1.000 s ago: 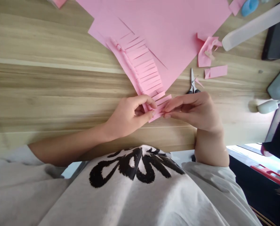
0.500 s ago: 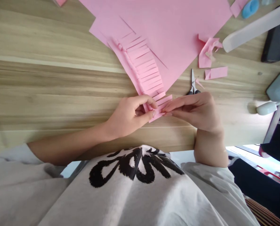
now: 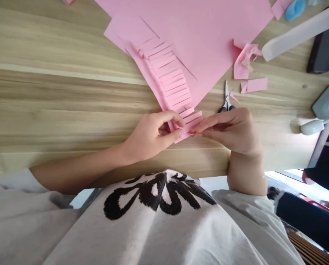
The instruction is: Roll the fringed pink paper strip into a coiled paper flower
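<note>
Pinched with the left hand [image 3: 144,138] the 5 o'clock end of a fringed pink strip [image 3: 178,88] stretching toward 11 o'clock over a pink sheet [image 3: 214,36]. Gripped its fringe from 3 o'clock with the right hand [image 3: 229,130], near scissors [image 3: 227,99] at 12 o'clock, apparently shaping cut by cut; likely needed, next, a steady left hold and light right touch.

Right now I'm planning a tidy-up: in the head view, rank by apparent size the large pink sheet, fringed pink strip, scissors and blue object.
1. Large pink sheet
2. Fringed pink strip
Unsure, so unranked: scissors and blue object, both smaller; the right hand may hide part of the scissors.
</note>
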Demonstrator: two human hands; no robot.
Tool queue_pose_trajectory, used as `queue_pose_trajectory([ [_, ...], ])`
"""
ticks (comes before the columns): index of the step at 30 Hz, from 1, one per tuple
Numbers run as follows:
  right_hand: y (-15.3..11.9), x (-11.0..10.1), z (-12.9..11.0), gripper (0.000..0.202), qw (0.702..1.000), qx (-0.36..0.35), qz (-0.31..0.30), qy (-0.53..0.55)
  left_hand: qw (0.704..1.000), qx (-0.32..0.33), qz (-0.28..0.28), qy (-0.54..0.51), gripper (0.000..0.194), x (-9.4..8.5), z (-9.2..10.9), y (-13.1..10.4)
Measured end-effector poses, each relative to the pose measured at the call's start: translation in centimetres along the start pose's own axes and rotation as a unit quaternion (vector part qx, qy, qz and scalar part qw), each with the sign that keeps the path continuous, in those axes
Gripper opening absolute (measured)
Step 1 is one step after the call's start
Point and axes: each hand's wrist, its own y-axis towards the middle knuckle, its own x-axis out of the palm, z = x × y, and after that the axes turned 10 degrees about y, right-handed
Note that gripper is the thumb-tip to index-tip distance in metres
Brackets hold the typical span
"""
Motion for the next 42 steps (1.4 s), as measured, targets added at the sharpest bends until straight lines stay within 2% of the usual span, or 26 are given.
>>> queue_pose_trajectory([
  [9, 0.04, 0.13, -0.01, 0.019, 1.000, 0.001, -0.008, 0.027, 1.000, -0.001, -0.001, -0.009, 0.009, 0.17, -0.08, 0.15],
  [17, -0.01, 0.08, -0.18, 0.016, 1.000, 0.001, -0.006, 0.028, 1.000, 0.016, -0.002, 0.005, 0.006, 0.07, -0.19, 0.03],
  [28, -0.03, 0.07, -0.12, 0.011, 0.999, 0.008, -0.005, 0.032, 1.000, 0.021, -0.002, 0.023, 0.012, 0.00, -0.40, -0.04],
  [42, 0.14, 0.55, -0.12, 0.013, 0.999, 0.011, 0.011, 0.038, 1.000, -0.008, -0.008, -0.005, 0.010, 0.04, 0.08, -0.01],
])
